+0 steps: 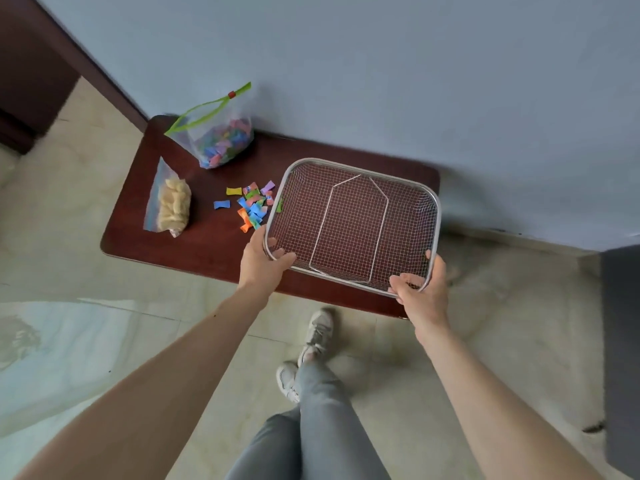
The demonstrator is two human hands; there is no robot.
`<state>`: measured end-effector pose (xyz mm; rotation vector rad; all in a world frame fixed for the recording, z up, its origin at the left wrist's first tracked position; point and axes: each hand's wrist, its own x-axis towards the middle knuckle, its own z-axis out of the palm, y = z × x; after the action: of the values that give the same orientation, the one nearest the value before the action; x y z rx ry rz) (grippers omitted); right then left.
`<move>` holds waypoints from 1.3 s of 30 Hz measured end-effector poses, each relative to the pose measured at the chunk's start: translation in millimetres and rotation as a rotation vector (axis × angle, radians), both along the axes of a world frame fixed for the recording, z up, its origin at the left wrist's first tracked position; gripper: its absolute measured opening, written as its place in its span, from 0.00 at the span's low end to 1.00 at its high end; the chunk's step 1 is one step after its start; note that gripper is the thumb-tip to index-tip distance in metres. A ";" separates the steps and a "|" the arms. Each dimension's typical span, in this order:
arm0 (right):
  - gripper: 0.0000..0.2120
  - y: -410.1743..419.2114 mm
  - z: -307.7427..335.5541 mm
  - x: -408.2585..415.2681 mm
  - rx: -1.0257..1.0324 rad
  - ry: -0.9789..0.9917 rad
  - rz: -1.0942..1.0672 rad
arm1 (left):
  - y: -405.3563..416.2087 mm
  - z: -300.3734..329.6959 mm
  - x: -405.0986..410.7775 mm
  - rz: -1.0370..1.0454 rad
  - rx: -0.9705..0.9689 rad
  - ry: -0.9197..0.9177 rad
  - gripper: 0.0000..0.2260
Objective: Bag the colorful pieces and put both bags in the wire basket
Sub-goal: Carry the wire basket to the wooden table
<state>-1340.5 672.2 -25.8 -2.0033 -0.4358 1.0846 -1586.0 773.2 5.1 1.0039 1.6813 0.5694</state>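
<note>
A silver wire basket (362,168) lies on the right half of the dark wooden table (207,251), holding nothing. My left hand (263,263) grips its near left corner and my right hand (420,289) grips its near right corner. A loose pile of colorful pieces (252,204) lies on the table just left of the basket. Behind them stands an open clear bag with a green zip strip (221,140), partly filled with colorful pieces. A second clear bag of pale yellow pieces (171,206) lies at the table's left.
The table stands against a pale blue wall (415,81). A dark cabinet (31,71) is at the far left and a grey object (621,341) at the right edge. My legs and white shoes (315,341) are over the tiled floor in front.
</note>
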 end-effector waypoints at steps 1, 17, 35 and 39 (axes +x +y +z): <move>0.39 6.4 -9.7 -1.1 -0.003 0.001 -0.023 | 10.9 -10.1 2.3 -0.002 -0.005 0.003 0.31; 0.40 52.8 -100.0 -20.8 -0.033 -0.005 -0.277 | 105.7 -112.8 38.3 -0.089 -0.059 -0.020 0.32; 0.39 62.7 -115.1 -37.4 -0.078 -0.042 -0.378 | 134.1 -122.5 45.5 -0.198 -0.101 -0.089 0.36; 0.35 65.2 -113.1 -39.3 -0.105 -0.072 -0.411 | 134.1 -120.7 40.4 -0.200 -0.123 -0.118 0.37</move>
<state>-1379.8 737.4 -138.9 -2.1073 0.0030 0.7935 -1545.6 907.3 -115.5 1.0146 1.4736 0.3814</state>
